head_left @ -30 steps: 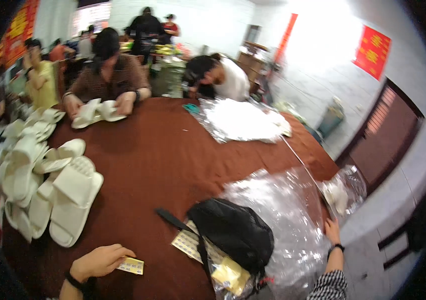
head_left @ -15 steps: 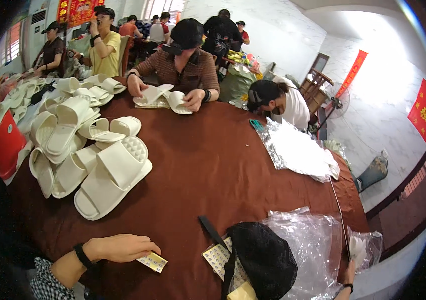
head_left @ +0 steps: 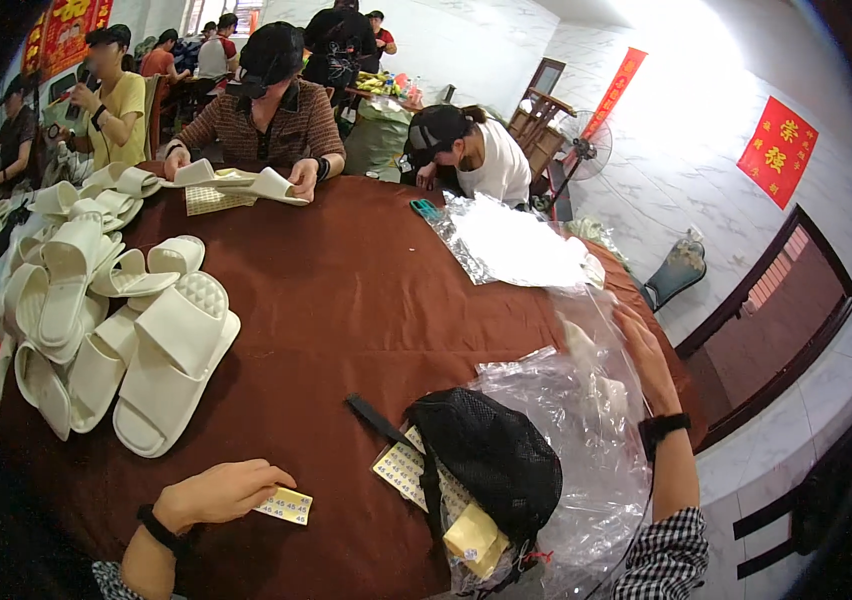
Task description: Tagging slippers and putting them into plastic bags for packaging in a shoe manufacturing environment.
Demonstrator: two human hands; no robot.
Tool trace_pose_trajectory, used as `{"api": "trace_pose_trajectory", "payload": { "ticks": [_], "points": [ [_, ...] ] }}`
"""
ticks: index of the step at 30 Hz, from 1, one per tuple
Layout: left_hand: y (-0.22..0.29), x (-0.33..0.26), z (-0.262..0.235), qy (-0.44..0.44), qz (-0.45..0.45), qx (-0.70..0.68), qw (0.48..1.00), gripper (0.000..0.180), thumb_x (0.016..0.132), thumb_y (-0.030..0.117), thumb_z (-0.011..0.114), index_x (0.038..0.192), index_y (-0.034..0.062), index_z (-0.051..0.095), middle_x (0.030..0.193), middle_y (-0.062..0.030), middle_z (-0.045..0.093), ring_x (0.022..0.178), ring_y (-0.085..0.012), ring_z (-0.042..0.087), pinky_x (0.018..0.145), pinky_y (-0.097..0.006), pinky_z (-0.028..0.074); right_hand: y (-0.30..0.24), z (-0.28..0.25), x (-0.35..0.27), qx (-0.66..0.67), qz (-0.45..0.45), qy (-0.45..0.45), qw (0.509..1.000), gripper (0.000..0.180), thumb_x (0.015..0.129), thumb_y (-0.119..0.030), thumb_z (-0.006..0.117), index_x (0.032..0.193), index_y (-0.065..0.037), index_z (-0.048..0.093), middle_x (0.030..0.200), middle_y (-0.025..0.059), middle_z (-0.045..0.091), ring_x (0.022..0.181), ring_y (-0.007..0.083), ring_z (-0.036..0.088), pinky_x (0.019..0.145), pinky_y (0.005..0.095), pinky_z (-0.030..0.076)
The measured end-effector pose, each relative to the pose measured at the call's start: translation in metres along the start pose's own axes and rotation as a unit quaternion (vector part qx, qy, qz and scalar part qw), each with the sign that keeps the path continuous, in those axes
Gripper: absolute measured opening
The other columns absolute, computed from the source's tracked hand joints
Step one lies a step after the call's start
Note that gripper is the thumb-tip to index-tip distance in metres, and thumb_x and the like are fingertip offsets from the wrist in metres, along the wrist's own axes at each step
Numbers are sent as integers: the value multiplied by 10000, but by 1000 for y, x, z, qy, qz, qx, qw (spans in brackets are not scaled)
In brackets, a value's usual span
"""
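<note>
Left hand: (head_left: 221,492) resting near the tabletop's near edge, left of centre; fingers curled together, tips pinching a small yellow sticker sheet (head_left: 284,506) flat on the cloth.
Right hand: (head_left: 644,352) raised at the right edge, fingers spread apart inside or against clear plastic bags (head_left: 586,440); whether it grips the film, cannot tell.
Table: (head_left: 346,300) round, brown cloth cover.
Black mesh bag: (head_left: 491,460) near edge, right of centre, lying partly on the plastic bags, between the two hands.
Label sheet: (head_left: 398,468) yellow grid, tucked under the mesh bag's left side.
Cream slippers: (head_left: 161,370) piled along the left edge, well apart from both hands.
Foil bags: (head_left: 511,240) silvery stack, far right part of the tabletop.
Others: a person in a striped shirt (head_left: 271,125) at the far edge handles slippers; another in white (head_left: 481,160) bends beside the foil bags.
</note>
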State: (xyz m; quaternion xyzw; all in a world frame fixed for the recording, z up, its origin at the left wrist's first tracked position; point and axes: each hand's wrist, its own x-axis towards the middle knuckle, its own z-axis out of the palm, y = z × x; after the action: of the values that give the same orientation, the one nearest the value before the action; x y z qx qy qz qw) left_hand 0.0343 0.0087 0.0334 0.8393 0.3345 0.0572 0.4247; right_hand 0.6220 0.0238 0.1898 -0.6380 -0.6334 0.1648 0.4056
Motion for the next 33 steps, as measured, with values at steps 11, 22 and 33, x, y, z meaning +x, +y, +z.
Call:
{"api": "trace_pose_trajectory", "payload": {
  "ticks": [11,22,33],
  "points": [
    [-5,-3,3,4,16,1,1000,305,1024,147,471,1298,75,586,1136,-135,622,1069,-322,621,925,-427,507,-169,36,28,123,-165,80,975,536,1082,-352,424,1432,48,496,1445,145,550,1359,248,498,1162,374,356],
    [-9,-11,11,63,69,71,993,279,994,130,516,1251,73,609,1035,-130,629,977,-342,635,850,-431,531,-145,-16,-41,141,-202,121,962,405,1087,-339,448,764,-99,401,831,11,462,771,115,414,743,249,364],
    [33,11,2,87,136,40,986,190,967,209,579,977,55,690,876,-102,620,850,-323,630,751,-430,520,-46,-6,-188,-400,-56,36,914,337,851,-254,769,1106,-51,680,811,85,625,736,241,645,655,363,502]
  ]
}}
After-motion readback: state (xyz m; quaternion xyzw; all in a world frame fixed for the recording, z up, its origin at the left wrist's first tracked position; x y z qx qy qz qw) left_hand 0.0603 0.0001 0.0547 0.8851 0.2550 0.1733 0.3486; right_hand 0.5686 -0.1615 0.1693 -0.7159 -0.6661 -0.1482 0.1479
